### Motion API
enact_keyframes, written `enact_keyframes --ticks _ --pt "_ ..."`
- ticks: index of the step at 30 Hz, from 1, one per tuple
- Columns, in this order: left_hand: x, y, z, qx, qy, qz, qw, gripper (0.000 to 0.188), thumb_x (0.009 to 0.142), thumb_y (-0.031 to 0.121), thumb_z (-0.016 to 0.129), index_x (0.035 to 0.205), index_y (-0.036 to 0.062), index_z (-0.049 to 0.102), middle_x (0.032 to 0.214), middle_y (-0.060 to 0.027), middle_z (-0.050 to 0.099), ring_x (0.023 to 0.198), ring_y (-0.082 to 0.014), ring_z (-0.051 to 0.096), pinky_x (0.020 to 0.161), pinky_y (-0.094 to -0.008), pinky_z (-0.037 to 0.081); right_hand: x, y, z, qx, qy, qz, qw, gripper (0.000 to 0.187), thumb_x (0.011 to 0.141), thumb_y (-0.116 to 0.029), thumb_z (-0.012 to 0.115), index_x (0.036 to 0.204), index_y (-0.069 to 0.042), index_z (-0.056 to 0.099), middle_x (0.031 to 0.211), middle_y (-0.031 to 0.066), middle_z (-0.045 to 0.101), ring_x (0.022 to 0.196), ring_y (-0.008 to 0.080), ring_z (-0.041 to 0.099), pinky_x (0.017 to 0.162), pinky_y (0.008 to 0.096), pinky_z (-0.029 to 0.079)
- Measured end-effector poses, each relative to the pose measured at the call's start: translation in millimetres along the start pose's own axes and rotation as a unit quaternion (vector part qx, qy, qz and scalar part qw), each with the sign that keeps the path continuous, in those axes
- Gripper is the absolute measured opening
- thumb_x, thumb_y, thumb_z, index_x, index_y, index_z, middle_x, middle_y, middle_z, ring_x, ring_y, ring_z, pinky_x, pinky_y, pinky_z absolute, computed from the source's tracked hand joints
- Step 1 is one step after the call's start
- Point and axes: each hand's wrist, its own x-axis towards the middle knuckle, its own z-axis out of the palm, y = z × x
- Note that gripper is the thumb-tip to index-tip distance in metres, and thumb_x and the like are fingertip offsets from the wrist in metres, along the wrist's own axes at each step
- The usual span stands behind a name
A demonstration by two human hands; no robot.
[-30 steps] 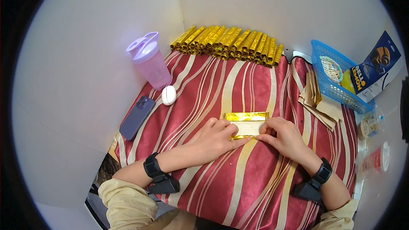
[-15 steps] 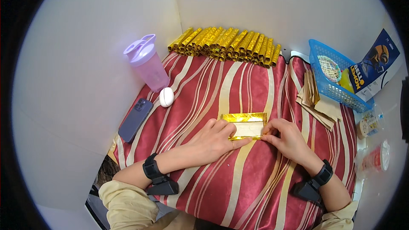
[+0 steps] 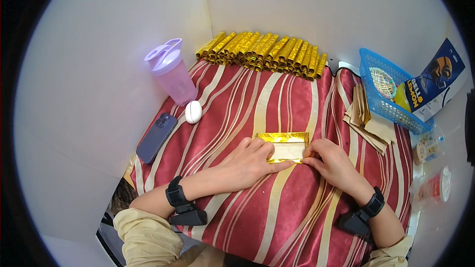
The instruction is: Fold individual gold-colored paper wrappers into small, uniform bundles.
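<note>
A small rectangular sheet of gold foil paper (image 3: 287, 149) lies on the cloth in front of me, its pale inner side up and gold borders folded along the top and bottom. My left hand (image 3: 252, 162) presses on its left part with curled fingers, while one digit stretches along the lower gold edge. At the lower right corner, the thumb and fingers of my right hand (image 3: 330, 160) pinch the edge of the sheet. The fingertips hide parts of both ends.
Gold foil tubes (image 3: 264, 52) are stacked at the back. A purple shaker bottle (image 3: 174, 79), white oval case (image 3: 193, 112) and phone (image 3: 157, 138) stand or lie at left. On the right are brown paper sheets (image 3: 368, 123), a blue basket (image 3: 381, 100) and plastic cups (image 3: 435, 186).
Almost nothing has moved. My right hand has shifted very slightly left along the foil paper's edge; my left hand still presses on the sheet.
</note>
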Motion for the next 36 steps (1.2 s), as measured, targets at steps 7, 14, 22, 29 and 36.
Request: enact_keyframes --ticks 7,14,22,29,36 --pt "1.7 1.1 -0.5 -0.011 -0.008 -0.003 1.0 0.045 0.092 0.017 0.05 0.136 0.0265 0.053 0.093 -0.0074 0.049 0.09 -0.024 0.046 0.077 -0.0372 0.034 0.1 1.5 -0.2 -0.005 -0.009 -0.005 1.0 0.014 0.083 -0.01 0.069 0.088 -0.002 0.058 0.083 0.0129 0.059 0.083 0.0311 0.058 0.074 0.0397 0.046" --pt "2.6 0.8 -3.4 -0.012 -0.02 -0.005 1.0 0.045 0.093 0.016 0.05 0.136 0.0265 0.053 0.094 -0.0083 0.049 0.089 -0.0246 0.047 0.077 -0.037 0.035 1.3 2.2 1.7 -0.025 -0.008 -0.02 0.999 0.012 0.084 -0.009 0.066 0.089 -0.002 0.057 0.084 0.0142 0.058 0.084 0.0327 0.058 0.075 0.041 0.047" --pt "5.8 4.4 -5.3 -0.009 -0.035 -0.012 0.999 0.048 0.091 0.014 0.05 0.138 0.0258 0.051 0.096 -0.0097 0.05 0.093 -0.026 0.048 0.08 -0.0376 0.036 2.0 -2.0 -1.5 -0.061 -0.022 -0.023 0.998 0.018 0.083 -0.012 0.067 0.087 -0.001 0.053 0.084 0.0149 0.058 0.081 0.0351 0.059 0.073 0.0434 0.048" --pt "4.6 1.3 -5.6 -0.038 -0.035 -0.012 0.999 0.048 0.091 0.011 0.048 0.137 0.0259 0.053 0.095 -0.0093 0.048 0.093 -0.0255 0.047 0.081 -0.0368 0.036 -2.1 -0.9 -6.7 -0.203 0.036 -0.129 0.97 0.013 0.08 -0.01 0.067 0.085 -0.005 0.056 0.083 0.0099 0.06 0.08 0.028 0.06 0.069 0.0382 0.048" --pt "4.1 0.1 -3.5 -0.065 -0.035 -0.023 0.997 0.047 0.093 0.012 0.047 0.137 0.026 0.054 0.095 -0.0099 0.047 0.094 -0.0258 0.046 0.082 -0.0377 0.035 -22.1 -12.9 -27.1 -0.217 -0.016 -0.237 0.947 0.032 0.064 -0.007 0.067 0.095 -0.007 0.061 0.105 0.0029 0.068 0.092 0.02 0.061 0.074 0.0341 0.048"
